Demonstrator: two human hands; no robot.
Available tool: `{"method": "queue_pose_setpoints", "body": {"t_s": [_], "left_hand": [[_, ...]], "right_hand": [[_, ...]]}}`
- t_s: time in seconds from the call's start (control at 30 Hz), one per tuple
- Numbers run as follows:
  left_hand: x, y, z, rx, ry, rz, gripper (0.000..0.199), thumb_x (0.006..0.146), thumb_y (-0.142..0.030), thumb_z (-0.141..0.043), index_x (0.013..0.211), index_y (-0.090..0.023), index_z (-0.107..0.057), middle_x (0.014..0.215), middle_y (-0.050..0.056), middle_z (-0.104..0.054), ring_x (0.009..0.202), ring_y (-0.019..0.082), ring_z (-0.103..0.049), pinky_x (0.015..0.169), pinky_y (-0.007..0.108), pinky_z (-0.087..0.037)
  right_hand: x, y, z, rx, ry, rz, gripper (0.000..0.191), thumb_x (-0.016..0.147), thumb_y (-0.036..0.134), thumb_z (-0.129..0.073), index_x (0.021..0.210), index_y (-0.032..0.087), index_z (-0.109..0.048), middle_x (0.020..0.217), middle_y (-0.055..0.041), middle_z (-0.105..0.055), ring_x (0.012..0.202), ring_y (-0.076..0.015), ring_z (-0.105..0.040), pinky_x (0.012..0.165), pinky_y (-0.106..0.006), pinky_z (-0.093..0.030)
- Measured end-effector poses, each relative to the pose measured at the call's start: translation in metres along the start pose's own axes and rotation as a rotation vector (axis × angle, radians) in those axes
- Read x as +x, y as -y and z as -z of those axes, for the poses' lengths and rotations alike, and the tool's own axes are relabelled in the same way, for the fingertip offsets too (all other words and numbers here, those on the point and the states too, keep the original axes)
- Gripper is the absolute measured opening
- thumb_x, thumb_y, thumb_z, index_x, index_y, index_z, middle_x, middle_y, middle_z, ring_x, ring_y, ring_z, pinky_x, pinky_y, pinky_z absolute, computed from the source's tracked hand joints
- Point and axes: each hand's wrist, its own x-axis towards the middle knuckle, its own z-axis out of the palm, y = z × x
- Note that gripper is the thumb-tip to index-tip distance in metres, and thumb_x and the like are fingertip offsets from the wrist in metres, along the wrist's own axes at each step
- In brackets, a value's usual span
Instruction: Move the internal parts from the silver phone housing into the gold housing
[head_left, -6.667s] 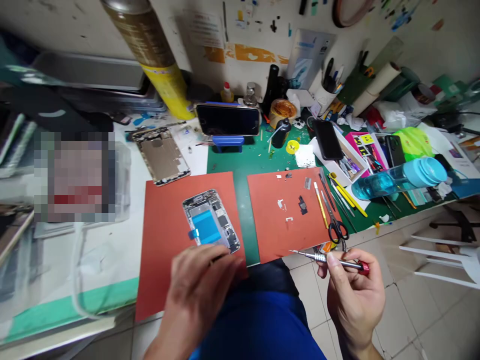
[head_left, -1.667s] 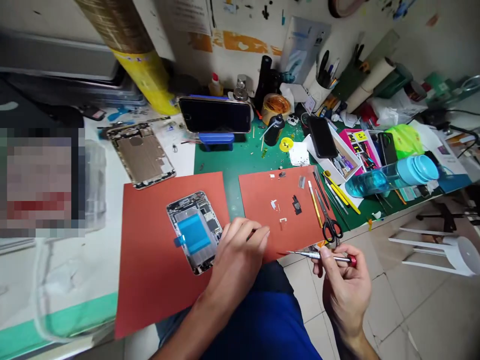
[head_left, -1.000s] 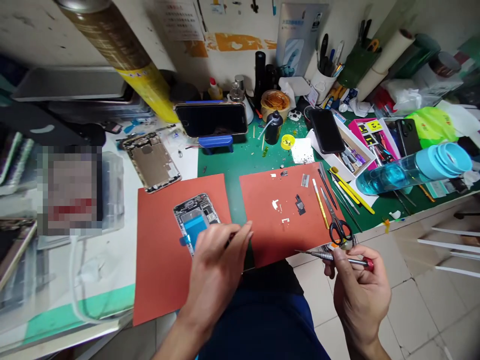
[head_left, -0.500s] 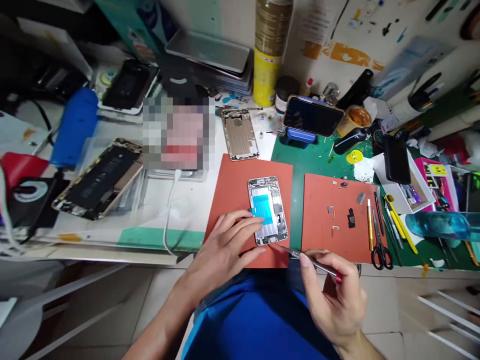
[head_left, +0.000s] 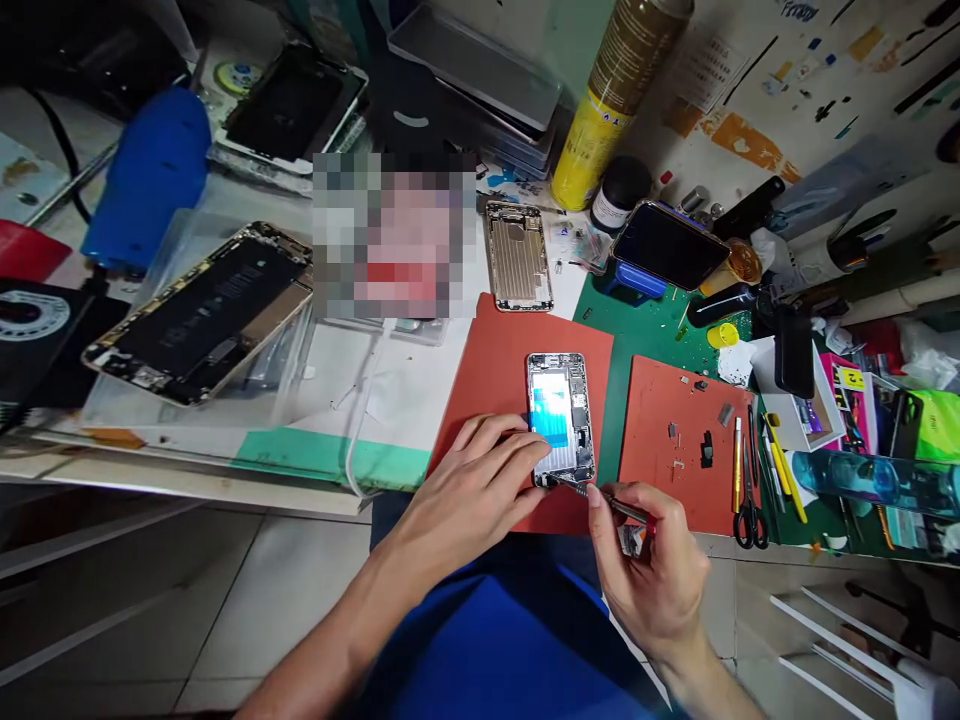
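Observation:
An opened phone housing [head_left: 578, 400] lies upright on a reddish-brown mat [head_left: 480, 375], its inner parts facing up. Shiny blue adhesive strips [head_left: 553, 418] cover the middle of its metal back. My left hand [head_left: 469, 475] holds the housing by its lower left side, fingers on the edge and thumb by the bottom. Between the thumb and fingers of my right hand [head_left: 652, 560] is a slim metal screwdriver [head_left: 577, 487] with a red end. Its tip reaches the bottom edge of the housing; the exact contact point is too small to make out.
A second mat [head_left: 652, 470] on the right bears several small phone parts. Scissors [head_left: 750, 522] and yellow tweezers [head_left: 785, 470] lie beside it. Behind are an empty phone shell [head_left: 519, 258] and a phone on a blue stand [head_left: 637, 282]. Another opened phone [head_left: 202, 315] lies left.
The screwdriver tip has moved from just below the housing onto its bottom edge, with my right hand coming closer. My left hand keeps its hold. The whole view has shifted and tilted.

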Motion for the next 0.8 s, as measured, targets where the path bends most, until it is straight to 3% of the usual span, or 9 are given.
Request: {"method": "queue_pose_setpoints", "body": {"t_s": [0.33, 0.5, 0.63, 0.8], "left_hand": [[0.001, 0.000, 0.001, -0.042, 0.001, 0.023, 0.038, 0.100, -0.018, -0.068, 0.137, -0.020, -0.058, 0.127, 0.010, -0.074, 0.122, 0.031, -0.059, 0.101, 0.050, -0.051], [0.001, 0.001, 0.001, -0.053, 0.021, 0.031, 0.041, 0.098, -0.011, -0.068, 0.136, -0.020, -0.057, 0.128, 0.010, -0.073, 0.121, 0.032, -0.059, 0.099, 0.050, -0.051], [-0.001, 0.001, 0.000, -0.074, 0.018, 0.045, 0.046, 0.095, -0.005, -0.064, 0.138, -0.022, -0.059, 0.129, 0.010, -0.074, 0.120, 0.032, -0.060, 0.099, 0.052, -0.051], [-0.001, 0.002, 0.000, -0.096, 0.016, 0.035, 0.042, 0.098, -0.010, -0.065, 0.138, -0.020, -0.059, 0.128, 0.011, -0.075, 0.120, 0.032, -0.060, 0.100, 0.053, -0.051]], "right_hand": [[0.002, 0.002, 0.000, -0.060, 0.021, 0.047, 0.019, 0.099, 0.013, -0.073, 0.109, 0.021, -0.060, 0.084, -0.0010, -0.075, 0.064, -0.0141, -0.071, 0.059, -0.026, -0.059], [0.011, 0.006, 0.002, -0.101, 0.151, 0.234, 0.019, 0.099, 0.005, -0.067, 0.110, 0.018, -0.059, 0.084, -0.0037, -0.070, 0.069, -0.0162, -0.065, 0.061, -0.031, -0.053], [0.019, 0.009, 0.002, -0.158, 0.169, 0.268, 0.018, 0.101, 0.008, -0.068, 0.097, 0.021, -0.056, 0.068, 0.0052, -0.052, 0.056, -0.0127, -0.046, 0.055, -0.031, -0.041], [0.029, 0.013, 0.008, -0.103, 0.306, 0.320, 0.024, 0.100, 0.001, -0.061, 0.092, 0.022, -0.053, 0.070, 0.0029, -0.051, 0.061, -0.0147, -0.046, 0.057, -0.031, -0.040]]}}
